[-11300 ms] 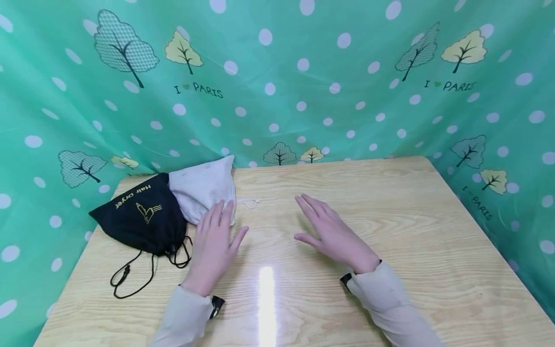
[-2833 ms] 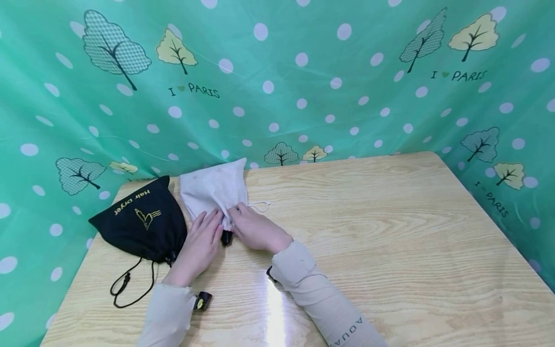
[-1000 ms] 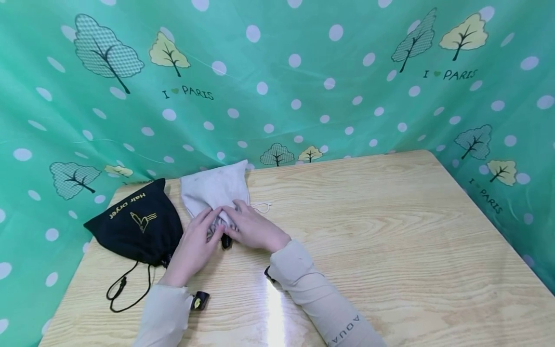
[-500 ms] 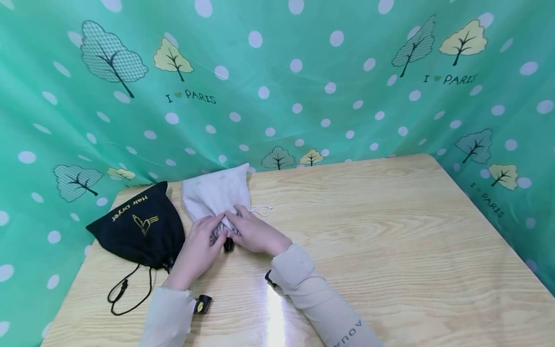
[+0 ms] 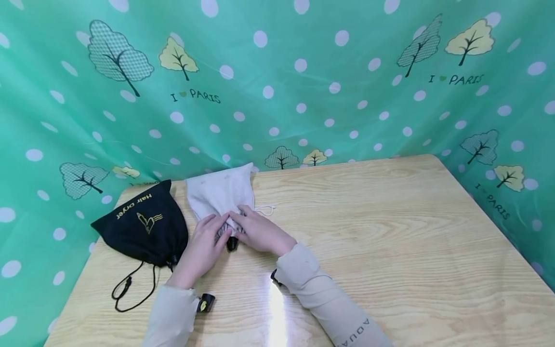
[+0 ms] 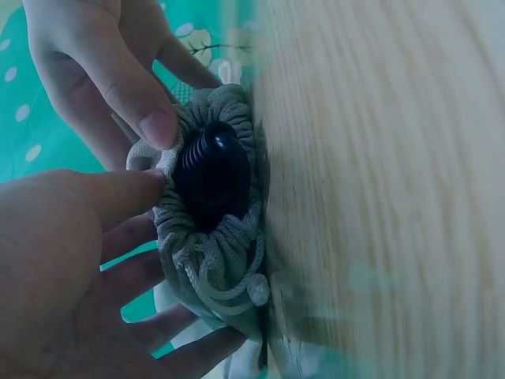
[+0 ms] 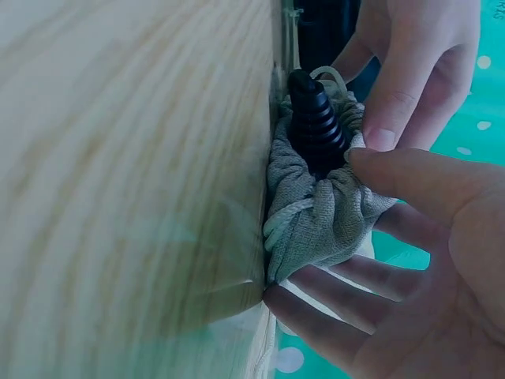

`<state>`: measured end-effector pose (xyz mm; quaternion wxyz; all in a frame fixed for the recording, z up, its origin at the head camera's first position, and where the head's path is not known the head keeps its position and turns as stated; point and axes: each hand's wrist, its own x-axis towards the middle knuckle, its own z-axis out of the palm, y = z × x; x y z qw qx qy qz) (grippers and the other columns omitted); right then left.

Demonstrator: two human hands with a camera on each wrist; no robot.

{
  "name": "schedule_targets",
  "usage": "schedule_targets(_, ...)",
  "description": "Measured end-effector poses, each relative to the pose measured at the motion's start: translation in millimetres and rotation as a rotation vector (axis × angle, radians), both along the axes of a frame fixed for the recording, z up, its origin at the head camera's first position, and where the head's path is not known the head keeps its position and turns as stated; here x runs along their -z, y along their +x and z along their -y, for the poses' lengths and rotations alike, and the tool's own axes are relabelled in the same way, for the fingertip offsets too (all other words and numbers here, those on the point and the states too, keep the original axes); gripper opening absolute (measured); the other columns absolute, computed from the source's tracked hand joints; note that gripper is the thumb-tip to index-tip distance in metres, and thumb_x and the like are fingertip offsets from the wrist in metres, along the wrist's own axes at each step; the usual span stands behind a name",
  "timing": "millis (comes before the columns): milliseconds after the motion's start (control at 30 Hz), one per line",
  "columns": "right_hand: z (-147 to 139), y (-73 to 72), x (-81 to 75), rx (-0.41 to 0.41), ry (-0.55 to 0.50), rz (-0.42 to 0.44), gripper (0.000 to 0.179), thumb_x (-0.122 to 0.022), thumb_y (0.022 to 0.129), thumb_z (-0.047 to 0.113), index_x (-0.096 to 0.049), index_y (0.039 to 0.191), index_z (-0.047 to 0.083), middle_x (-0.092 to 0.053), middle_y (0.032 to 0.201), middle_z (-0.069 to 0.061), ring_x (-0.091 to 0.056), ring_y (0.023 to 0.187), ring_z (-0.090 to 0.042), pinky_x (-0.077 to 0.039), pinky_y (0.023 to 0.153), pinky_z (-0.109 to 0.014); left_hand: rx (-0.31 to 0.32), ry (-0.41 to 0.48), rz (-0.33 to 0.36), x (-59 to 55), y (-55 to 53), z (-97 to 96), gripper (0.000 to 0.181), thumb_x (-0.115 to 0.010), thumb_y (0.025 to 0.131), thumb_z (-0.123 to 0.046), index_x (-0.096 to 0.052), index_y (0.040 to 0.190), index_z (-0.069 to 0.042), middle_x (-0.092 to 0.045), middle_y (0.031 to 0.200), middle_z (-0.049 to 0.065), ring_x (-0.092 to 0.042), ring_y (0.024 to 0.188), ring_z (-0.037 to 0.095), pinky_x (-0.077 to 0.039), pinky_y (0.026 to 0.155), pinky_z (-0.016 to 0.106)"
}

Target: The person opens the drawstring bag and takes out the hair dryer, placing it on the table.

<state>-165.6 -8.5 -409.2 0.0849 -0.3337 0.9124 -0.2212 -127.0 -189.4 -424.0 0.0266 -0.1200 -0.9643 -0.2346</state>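
Observation:
A light grey drawstring bag (image 5: pixel 220 191) lies at the back left of the table, its gathered mouth facing me. Out of that mouth pokes a black ribbed, tapered end (image 7: pixel 317 122), like the cord sleeve of an appliance; whatever else is inside stays hidden. My left hand (image 5: pixel 203 248) holds the mouth's left side, thumb on the upper rim and fingers along the cloth. From the right, my right hand (image 5: pixel 263 233) pinches the same rim, its thumb close to the left thumb. A white drawcord (image 6: pixel 213 292) with a small knot hangs by the mouth in the left wrist view.
Left of the grey bag lies a black drawstring bag (image 5: pixel 147 226) marked "Hair Dryer", its black cord (image 5: pixel 130 291) looped on the wooden table (image 5: pixel 368 231). A green dotted curtain (image 5: pixel 277 72) closes off the back and both sides.
Both hands have come from above the table onto the grey bag's mouth, and the black ribbed end now shows there. Over the last second the hands have barely shifted.

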Motion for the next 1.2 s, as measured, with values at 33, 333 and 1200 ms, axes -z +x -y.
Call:
schedule_targets(33, 0, 0.1, -0.1, 0.002, -0.001, -0.004, 0.055, -0.054, 0.103, 0.027, -0.038, 0.153, 0.008, -0.033, 0.156, -0.022, -0.041, 0.141, -0.035, -0.036, 0.117, -0.042, 0.002, -0.005, -0.004, -0.2, 0.1, -0.4, 0.047, -0.051, 0.104, -0.027, -0.048, 0.146, -0.005, -0.052, 0.142, 0.024, -0.037, 0.138, 0.043, -0.036, 0.108, 0.065)
schedule_targets(333, -2, 2.1, 2.3, 0.028, 0.006, -0.026, 0.055, -0.055, 0.103, 0.029, -0.040, 0.152, 0.009, -0.036, 0.156, -0.020, -0.045, 0.138, -0.035, -0.039, 0.114, -0.043, -0.004, -0.031, -0.001, -0.1, 1.8, -3.5, 0.047, -0.050, 0.105, -0.027, -0.047, 0.147, -0.008, -0.054, 0.142, 0.019, -0.034, 0.141, 0.042, -0.037, 0.105, 0.068)
schedule_targets(1200, -13, 4.5, -9.8, 0.068, 0.014, -0.027, 0.056, -0.063, 0.098, 0.031, -0.048, 0.147, 0.009, -0.046, 0.149, -0.016, -0.053, 0.131, -0.031, -0.045, 0.109, -0.042, 0.033, 0.015, 0.005, -0.5, 2.4, -10.9, 0.048, -0.053, 0.103, -0.028, -0.048, 0.147, -0.009, -0.052, 0.143, 0.019, -0.037, 0.139, 0.039, -0.038, 0.109, 0.061)
